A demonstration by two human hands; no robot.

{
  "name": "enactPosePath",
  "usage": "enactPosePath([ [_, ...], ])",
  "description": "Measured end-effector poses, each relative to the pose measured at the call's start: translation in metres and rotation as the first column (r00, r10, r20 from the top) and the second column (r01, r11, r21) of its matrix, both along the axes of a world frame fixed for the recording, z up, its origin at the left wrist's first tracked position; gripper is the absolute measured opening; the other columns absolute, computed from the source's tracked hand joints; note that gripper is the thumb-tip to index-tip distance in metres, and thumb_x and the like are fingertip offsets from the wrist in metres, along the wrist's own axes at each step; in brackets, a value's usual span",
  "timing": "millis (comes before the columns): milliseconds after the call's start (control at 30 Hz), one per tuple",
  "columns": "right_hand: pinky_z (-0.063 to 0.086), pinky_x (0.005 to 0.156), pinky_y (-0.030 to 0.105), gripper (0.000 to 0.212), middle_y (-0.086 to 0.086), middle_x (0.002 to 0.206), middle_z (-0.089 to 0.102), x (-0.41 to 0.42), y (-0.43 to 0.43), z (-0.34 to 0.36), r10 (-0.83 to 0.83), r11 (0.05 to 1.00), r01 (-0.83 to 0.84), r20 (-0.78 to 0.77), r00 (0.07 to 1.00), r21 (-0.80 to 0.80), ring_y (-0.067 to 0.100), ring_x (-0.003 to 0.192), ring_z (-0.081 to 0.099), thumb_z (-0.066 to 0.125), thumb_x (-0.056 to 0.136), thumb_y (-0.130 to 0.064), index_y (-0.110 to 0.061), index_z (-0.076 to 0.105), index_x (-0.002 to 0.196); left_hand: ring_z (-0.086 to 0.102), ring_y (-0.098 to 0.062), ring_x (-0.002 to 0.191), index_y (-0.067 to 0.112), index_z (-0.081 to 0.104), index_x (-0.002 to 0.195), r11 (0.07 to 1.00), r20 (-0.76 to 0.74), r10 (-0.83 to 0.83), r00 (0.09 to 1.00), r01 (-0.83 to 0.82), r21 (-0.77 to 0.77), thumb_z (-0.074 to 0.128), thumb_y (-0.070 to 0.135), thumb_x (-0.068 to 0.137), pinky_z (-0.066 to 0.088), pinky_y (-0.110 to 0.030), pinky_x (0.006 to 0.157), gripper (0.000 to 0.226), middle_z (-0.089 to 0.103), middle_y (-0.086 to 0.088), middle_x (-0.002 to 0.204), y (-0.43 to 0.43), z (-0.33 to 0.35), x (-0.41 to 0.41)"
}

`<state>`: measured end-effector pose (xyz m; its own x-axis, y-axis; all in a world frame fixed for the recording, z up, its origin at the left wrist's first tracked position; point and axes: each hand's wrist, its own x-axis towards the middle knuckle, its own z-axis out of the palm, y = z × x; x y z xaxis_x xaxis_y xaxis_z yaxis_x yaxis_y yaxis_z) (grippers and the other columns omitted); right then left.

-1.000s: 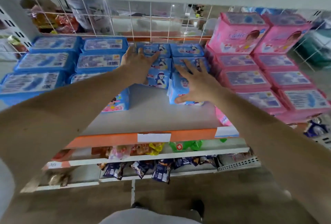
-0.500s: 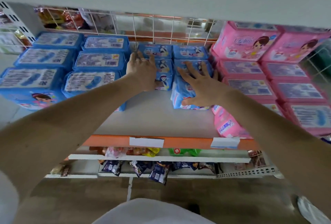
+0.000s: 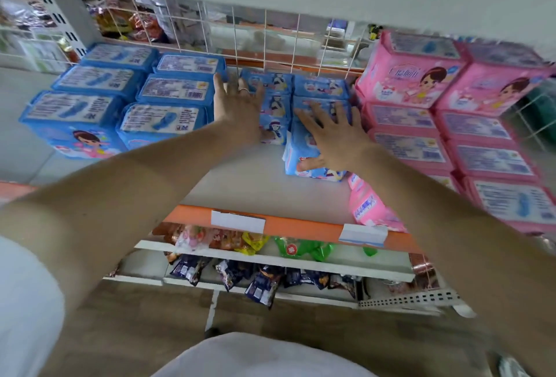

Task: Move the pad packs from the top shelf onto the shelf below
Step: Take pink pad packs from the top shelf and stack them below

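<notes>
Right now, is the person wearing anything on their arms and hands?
No sleeves, gloves or watch show on either arm. The left hand has a thin pale ring on one finger. The right hand wears nothing. Some white clothing shows near the left upper arm.

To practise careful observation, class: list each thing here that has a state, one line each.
left hand: open, flat on small blue packs
right hand: open, spread over front blue pack
front blue pack: juts forward of its row
loose pink pack: tilted, beside orange shelf edge
</notes>
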<state>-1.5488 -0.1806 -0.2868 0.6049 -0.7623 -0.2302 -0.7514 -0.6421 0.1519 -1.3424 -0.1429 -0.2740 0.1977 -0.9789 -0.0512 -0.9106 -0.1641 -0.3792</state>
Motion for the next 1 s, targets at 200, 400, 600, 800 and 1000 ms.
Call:
enactPosePath([
  [200, 0.006, 0.112, 0.073, 0.12, 0.0, 0.165, -0.022, -0.004, 0.042, 0.01, 0.016, 0.999, -0.011, 0.103, 0.995, -0.045, 0.047, 0.148, -0.016, 0.017, 0.051, -0.1, -0.045, -0.033, 0.145, 0.029, -0.032, 0.146, 0.02, 0.021, 0.156, 0.949, -0.153, -0.221, 0.963, 0.177, -0.26, 0.037, 0.072, 0.092, 0.009, -0.055, 0.123, 0.084, 0.028, -0.009, 0.161, 0.06, 0.001, 0.009],
  [400, -0.003, 0.116, 0.068, 0.107, 0.001, 0.164, -0.025, 0.019, 0.087, 0.011, 0.038, 0.988, 0.024, 0.393, 0.919, -0.151, 0.039, 0.149, -0.023, 0.035, 0.074, -0.089, -0.041, -0.021, 0.153, 0.022, -0.031, 0.15, 0.019, 0.019, 0.159, 0.887, -0.177, -0.396, 0.901, 0.326, -0.326, 0.041, 0.067, 0.093, 0.013, -0.055, 0.123, 0.084, 0.021, -0.009, 0.165, 0.118, -0.006, 0.026],
  [600, -0.007, 0.112, 0.069, 0.113, 0.002, 0.164, -0.025, 0.064, 0.118, 0.018, 0.065, 0.982, 0.018, 0.423, 0.904, -0.19, 0.038, 0.149, -0.023, 0.046, 0.074, -0.086, -0.036, -0.014, 0.156, 0.015, -0.033, 0.153, 0.021, 0.017, 0.16, 0.878, -0.14, -0.404, 0.904, 0.339, -0.338, 0.044, 0.073, 0.09, 0.007, -0.055, 0.124, 0.091, 0.014, -0.008, 0.167, 0.152, -0.005, 0.063],
  [800, -0.011, 0.112, 0.068, 0.121, 0.005, 0.164, -0.026, 0.11, 0.132, 0.019, 0.042, 0.976, 0.054, 0.428, 0.903, -0.21, 0.038, 0.149, -0.024, 0.052, 0.07, -0.087, -0.036, -0.018, 0.155, 0.007, -0.036, 0.154, 0.022, 0.015, 0.16, 0.869, -0.111, -0.405, 0.908, 0.344, -0.356, 0.045, 0.076, 0.086, 0.007, -0.06, 0.122, 0.095, 0.008, -0.008, 0.168, 0.176, -0.006, 0.113],
  [1000, -0.016, 0.111, 0.063, 0.124, 0.006, 0.165, -0.022, 0.132, 0.142, 0.016, 0.025, 0.983, 0.063, 0.465, 0.885, -0.172, 0.04, 0.149, -0.023, 0.056, 0.067, -0.087, -0.036, -0.013, 0.156, 0.004, -0.041, 0.153, 0.026, 0.011, 0.16, 0.877, -0.112, -0.372, 0.922, 0.31, -0.367, 0.045, 0.082, 0.08, 0.011, -0.07, 0.116, 0.104, 0.001, -0.007, 0.169, 0.179, -0.01, 0.145],
])
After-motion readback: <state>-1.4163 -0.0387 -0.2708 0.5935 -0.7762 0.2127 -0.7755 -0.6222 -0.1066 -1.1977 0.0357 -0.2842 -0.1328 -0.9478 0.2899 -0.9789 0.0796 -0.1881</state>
